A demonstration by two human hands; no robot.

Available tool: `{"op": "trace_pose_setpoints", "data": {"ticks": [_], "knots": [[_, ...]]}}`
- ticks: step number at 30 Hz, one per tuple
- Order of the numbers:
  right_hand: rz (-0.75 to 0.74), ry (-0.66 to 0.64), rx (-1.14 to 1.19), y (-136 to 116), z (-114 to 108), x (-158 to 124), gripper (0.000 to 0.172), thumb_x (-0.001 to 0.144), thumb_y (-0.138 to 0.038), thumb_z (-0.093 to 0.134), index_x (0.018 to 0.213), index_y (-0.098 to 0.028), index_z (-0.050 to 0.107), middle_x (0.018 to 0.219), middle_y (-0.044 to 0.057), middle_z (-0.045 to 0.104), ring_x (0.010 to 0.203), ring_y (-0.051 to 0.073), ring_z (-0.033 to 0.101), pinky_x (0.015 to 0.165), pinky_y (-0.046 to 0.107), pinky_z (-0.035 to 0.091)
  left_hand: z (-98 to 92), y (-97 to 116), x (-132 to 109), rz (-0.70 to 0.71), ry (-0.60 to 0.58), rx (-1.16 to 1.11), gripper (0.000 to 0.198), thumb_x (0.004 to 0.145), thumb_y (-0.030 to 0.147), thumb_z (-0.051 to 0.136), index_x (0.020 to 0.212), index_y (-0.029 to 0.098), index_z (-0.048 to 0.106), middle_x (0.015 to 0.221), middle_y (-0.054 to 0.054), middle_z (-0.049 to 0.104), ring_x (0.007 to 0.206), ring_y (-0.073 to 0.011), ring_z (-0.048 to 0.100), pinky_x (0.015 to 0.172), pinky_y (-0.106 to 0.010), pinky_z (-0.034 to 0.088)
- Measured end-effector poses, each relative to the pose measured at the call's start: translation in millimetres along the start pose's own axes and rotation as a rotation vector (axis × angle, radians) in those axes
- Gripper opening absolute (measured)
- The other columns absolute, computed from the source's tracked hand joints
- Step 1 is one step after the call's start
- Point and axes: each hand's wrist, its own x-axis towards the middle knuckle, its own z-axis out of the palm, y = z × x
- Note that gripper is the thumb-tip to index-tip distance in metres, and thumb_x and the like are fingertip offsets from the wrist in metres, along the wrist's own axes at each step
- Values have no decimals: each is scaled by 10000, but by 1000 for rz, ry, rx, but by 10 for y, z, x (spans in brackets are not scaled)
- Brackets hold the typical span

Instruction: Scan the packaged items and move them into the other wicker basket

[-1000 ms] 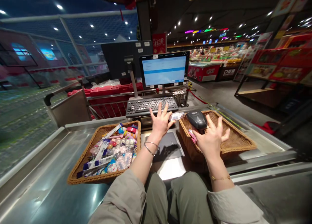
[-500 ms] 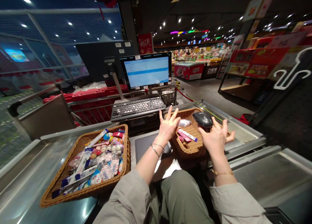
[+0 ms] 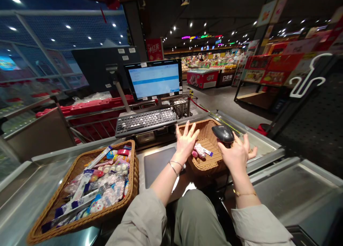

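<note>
While the right hand (image 3: 236, 154) held the black scanner (image 3: 222, 133) thumb-to-fingers, the left hand (image 3: 185, 144) had its fingers splayed wide, small packs (image 3: 199, 151) just right of them, wrist-side, in the wicker basket (image 3: 209, 166)

Between the left hand (image 3: 186, 144) and the scanner (image 3: 223, 133) in the right hand (image 3: 236, 154), an open gap leads down into the right basket (image 3: 205, 130). A few sweets (image 3: 199, 151) take up its near part; the far part is bare. Scanner and right hand block the right side. Left of the left forearm (image 3: 165, 178), the flat pad (image 3: 157, 167) leaves room, bounded by the left basket's (image 3: 135, 171) wall and, beyond, the keyboard (image 3: 146, 121).
</note>
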Motion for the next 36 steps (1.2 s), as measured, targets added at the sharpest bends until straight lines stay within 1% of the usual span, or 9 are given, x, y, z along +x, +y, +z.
{"op": "trace_pose_setpoints", "data": {"ticks": [4,10,13,16,21,26,30,33,36], "knots": [[5,-3,23,-58,-14,-14,468,818,-501,553,1116,-187,733,1327,156,689,1489,360,331,1174,671,85,-102,-85,-60,-34,-2,-11,462,1002,230,474,1459,254,545,1668,-74,327,1591,-324,103,1217,-780,87],[-35,-36,57,-269,1,-43,486,822,-498,553,1150,-177,714,1306,179,692,1496,361,324,1171,676,77,-351,-248,-262,-127,13,7,456,990,365,531,1436,279,569,1685,-78,288,1595,-335,74,1203,-788,16],[-61,-67,72,-415,45,-78,475,827,-500,547,1144,-190,716,1302,178,689,1496,355,317,1174,675,57,-470,-368,-403,-191,-2,25,523,960,445,587,1460,298,548,1699,-86,244,1594,-356,64,1192,-791,-16],[-90,-97,105,-576,108,-136,450,823,-489,555,1134,-206,716,1308,155,684,1491,355,300,1172,687,52,-577,-514,-550,-249,-7,52,617,922,504,638,1496,314,512,1706,-101,212,1592,-375,49,1190,-784,-35],[-163,-112,155,-869,198,-259,466,822,-466,573,1182,-198,696,1321,147,679,1491,348,303,1186,678,51,-762,-796,-813,-331,12,111,659,916,553,631,1514,310,494,1713,-109,186,1592,-385,56,1192,-774,-40],[-250,-153,210,-1178,274,-396,406,837,-468,580,1101,-192,717,1307,158,684,1490,363,297,1180,693,64,-958,-1129,-1135,-434,7,174,665,917,565,622,1514,300,495,1712,-112,195,1590,-396,73,1185,-784,-20],[-303,-180,238,-1408,368,-544,348,848,-484,569,982,-210,736,1310,144,694,1491,357,316,1180,686,74,-1103,-1406,-1416,-532,-11,223,655,916,541,630,1505,282,507,1707,-127,212,1590,-395,80,1178,-792,-2],[-345,-195,254,-1556,437,-660,368,861,-505,544,946,-209,745,1319,142,695,1490,360,325,1171,688,86,-1190,-1628,-1635,-604,-24,251,630,917,517,629,1487,270,524,1705,-129,226,1591,-391,84,1169,-801,8],[-389,-209,275,-1684,482,-755,386,870,-521,534,946,-211,752,1322,127,700,1493,359,324,1167,691,96,-1279,-1877,-1870,-680,-32,289,557,921,476,623,1428,248,577,1704,-129,233,1593,-384,86,1169,-800,11]]}}
